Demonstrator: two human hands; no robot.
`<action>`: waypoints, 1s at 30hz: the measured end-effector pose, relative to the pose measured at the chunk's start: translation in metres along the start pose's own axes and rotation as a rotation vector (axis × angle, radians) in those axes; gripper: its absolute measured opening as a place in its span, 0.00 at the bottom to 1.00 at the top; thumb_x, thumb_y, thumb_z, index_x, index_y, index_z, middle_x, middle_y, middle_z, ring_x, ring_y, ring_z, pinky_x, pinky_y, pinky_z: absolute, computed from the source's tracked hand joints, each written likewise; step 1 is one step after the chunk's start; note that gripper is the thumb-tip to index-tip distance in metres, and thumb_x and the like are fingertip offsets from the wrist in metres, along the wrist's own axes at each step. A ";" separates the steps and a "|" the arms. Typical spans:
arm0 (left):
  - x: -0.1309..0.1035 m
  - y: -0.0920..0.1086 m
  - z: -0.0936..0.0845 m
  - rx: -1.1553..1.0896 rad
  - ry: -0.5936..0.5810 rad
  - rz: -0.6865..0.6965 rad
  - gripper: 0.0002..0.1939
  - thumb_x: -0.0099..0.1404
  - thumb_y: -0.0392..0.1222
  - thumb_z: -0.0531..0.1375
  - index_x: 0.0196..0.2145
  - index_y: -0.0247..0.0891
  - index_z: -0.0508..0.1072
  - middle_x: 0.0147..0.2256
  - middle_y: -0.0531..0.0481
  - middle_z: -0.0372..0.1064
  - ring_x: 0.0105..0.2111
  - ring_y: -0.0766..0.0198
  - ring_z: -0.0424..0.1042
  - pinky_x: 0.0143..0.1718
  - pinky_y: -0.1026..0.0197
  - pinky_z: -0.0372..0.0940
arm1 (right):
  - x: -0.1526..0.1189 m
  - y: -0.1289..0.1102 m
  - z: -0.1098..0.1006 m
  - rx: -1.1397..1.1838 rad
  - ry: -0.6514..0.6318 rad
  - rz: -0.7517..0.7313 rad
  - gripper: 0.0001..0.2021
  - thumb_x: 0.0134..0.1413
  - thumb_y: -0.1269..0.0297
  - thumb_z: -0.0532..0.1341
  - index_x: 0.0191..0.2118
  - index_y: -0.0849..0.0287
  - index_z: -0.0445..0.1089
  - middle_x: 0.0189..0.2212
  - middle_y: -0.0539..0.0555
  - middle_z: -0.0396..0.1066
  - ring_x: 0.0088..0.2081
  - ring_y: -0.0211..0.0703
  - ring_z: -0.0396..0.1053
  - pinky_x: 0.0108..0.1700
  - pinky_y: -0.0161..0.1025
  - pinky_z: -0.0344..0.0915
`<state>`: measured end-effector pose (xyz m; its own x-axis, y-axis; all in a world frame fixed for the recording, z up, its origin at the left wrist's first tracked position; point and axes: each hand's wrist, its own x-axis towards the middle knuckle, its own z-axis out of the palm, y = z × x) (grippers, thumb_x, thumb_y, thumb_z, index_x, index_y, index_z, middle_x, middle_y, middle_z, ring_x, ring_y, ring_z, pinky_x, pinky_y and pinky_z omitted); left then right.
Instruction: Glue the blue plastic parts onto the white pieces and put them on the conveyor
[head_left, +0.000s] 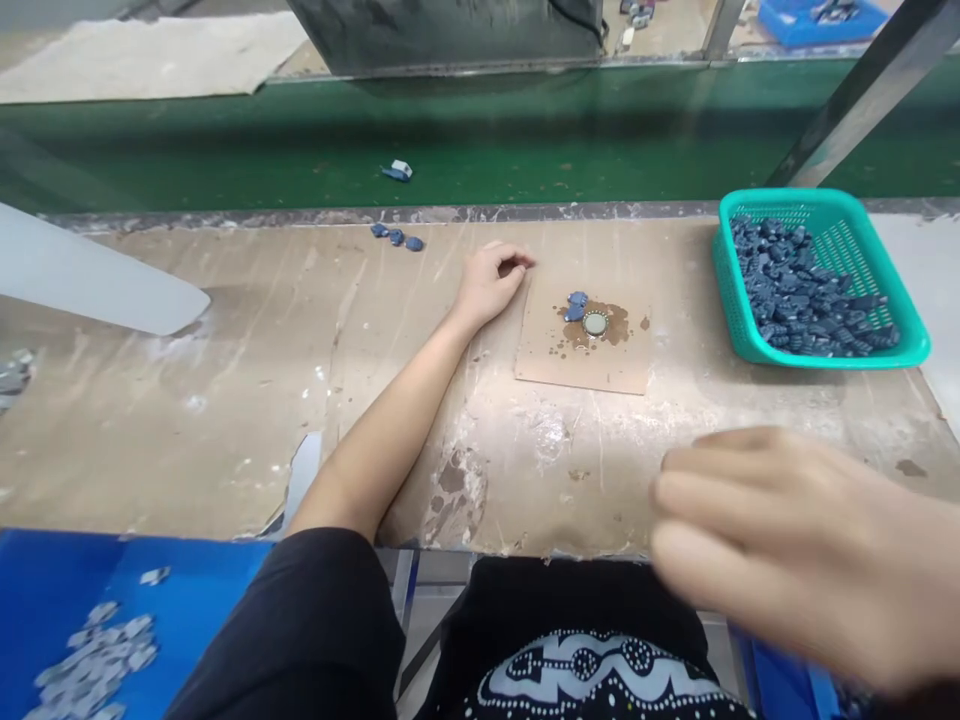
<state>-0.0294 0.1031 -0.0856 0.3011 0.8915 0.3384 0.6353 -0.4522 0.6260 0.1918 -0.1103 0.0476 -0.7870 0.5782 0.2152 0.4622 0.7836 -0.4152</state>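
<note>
My left hand (495, 280) rests on the table at the left edge of a square board (585, 370), its fingers curled and nothing clear between them. On the board, a bottle cap (595, 323) with liquid sits in a wet brown stain. Two small blue pieces (575, 306) lie just left of the cap. My right hand (742, 530) is blurred, raised over the table's front edge at the lower right, with fingers curled; whether it holds anything is hidden.
A green basket (821, 355) of dark blue pieces stands at the right. Several blue pieces (396, 237) lie near the back edge. Another piece (400, 171) is on the green belt (525, 150). A blue tray (202, 570) with grey pieces is at lower left.
</note>
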 end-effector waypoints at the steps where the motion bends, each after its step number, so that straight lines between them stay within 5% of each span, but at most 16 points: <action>1: 0.000 0.000 0.001 -0.017 0.004 -0.006 0.11 0.55 0.32 0.53 0.35 0.35 0.73 0.36 0.49 0.71 0.39 0.63 0.67 0.45 0.60 0.62 | 0.000 0.018 -0.008 -0.073 -0.007 -0.043 0.15 0.53 0.73 0.46 0.20 0.53 0.59 0.17 0.48 0.59 0.18 0.38 0.54 0.18 0.38 0.52; 3: 0.001 -0.001 0.002 -0.068 0.005 -0.032 0.12 0.55 0.31 0.52 0.35 0.34 0.72 0.36 0.48 0.71 0.38 0.64 0.68 0.45 0.59 0.63 | -0.006 0.068 -0.023 -0.274 0.177 0.081 0.13 0.50 0.75 0.46 0.24 0.54 0.62 0.18 0.48 0.61 0.20 0.38 0.57 0.21 0.36 0.53; 6: 0.016 -0.008 -0.005 -0.099 -0.066 -0.066 0.17 0.54 0.31 0.53 0.42 0.34 0.69 0.37 0.47 0.69 0.37 0.64 0.68 0.45 0.58 0.64 | -0.026 0.153 -0.041 -0.516 0.394 0.626 0.08 0.47 0.75 0.52 0.30 0.58 0.66 0.27 0.54 0.69 0.30 0.41 0.66 0.33 0.37 0.58; 8: 0.037 -0.018 -0.019 -0.023 -0.036 -0.071 0.25 0.52 0.31 0.54 0.51 0.34 0.62 0.43 0.43 0.66 0.40 0.61 0.67 0.45 0.57 0.64 | -0.036 0.197 -0.046 -0.494 0.293 0.853 0.11 0.47 0.74 0.58 0.39 0.64 0.68 0.36 0.61 0.71 0.38 0.47 0.67 0.39 0.41 0.60; 11: 0.078 -0.039 -0.046 0.222 0.201 -0.064 0.33 0.53 0.29 0.53 0.58 0.33 0.53 0.54 0.35 0.53 0.51 0.55 0.59 0.52 0.53 0.57 | -0.047 0.232 -0.040 -0.406 0.130 0.871 0.14 0.43 0.78 0.61 0.40 0.65 0.70 0.43 0.66 0.69 0.45 0.52 0.66 0.45 0.44 0.60; 15: 0.115 -0.074 -0.061 0.465 0.274 -0.283 0.29 0.56 0.27 0.50 0.57 0.33 0.55 0.60 0.34 0.42 0.60 0.44 0.44 0.56 0.43 0.48 | -0.057 0.243 -0.029 -0.427 0.141 0.873 0.14 0.39 0.80 0.60 0.36 0.59 0.71 0.41 0.63 0.70 0.41 0.53 0.67 0.42 0.46 0.62; 18: 0.124 -0.092 -0.055 0.406 0.202 -0.476 0.21 0.58 0.31 0.51 0.51 0.34 0.62 0.56 0.32 0.51 0.57 0.40 0.50 0.52 0.38 0.49 | -0.061 0.243 -0.029 -0.378 0.165 0.851 0.11 0.39 0.76 0.60 0.32 0.56 0.68 0.36 0.61 0.71 0.33 0.51 0.68 0.36 0.45 0.62; 21: 0.129 -0.097 -0.052 0.323 0.191 -0.450 0.12 0.57 0.32 0.53 0.41 0.35 0.66 0.48 0.34 0.62 0.52 0.44 0.58 0.52 0.41 0.51 | -0.060 0.238 -0.031 -0.357 0.180 0.838 0.05 0.41 0.72 0.58 0.24 0.54 0.64 0.26 0.57 0.70 0.26 0.49 0.66 0.32 0.44 0.60; 25: 0.136 -0.080 -0.051 0.179 0.233 -0.412 0.08 0.52 0.30 0.57 0.32 0.36 0.65 0.39 0.39 0.66 0.47 0.49 0.63 0.52 0.48 0.54 | -0.050 0.225 -0.035 -0.335 0.331 0.852 0.03 0.41 0.69 0.59 0.26 0.54 0.65 0.21 0.54 0.68 0.23 0.48 0.64 0.30 0.43 0.60; 30: 0.105 -0.021 -0.032 -0.144 0.222 -0.405 0.13 0.60 0.32 0.46 0.41 0.35 0.64 0.41 0.43 0.69 0.39 0.64 0.71 0.43 0.58 0.66 | -0.043 0.209 -0.041 -0.128 0.617 0.942 0.04 0.39 0.66 0.62 0.27 0.56 0.70 0.26 0.55 0.71 0.30 0.47 0.67 0.36 0.43 0.63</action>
<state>-0.0340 0.2052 -0.0412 -0.1194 0.9765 0.1793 0.5606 -0.0827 0.8240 0.3390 0.0377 -0.0119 0.2159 0.9358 0.2788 0.8302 -0.0257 -0.5568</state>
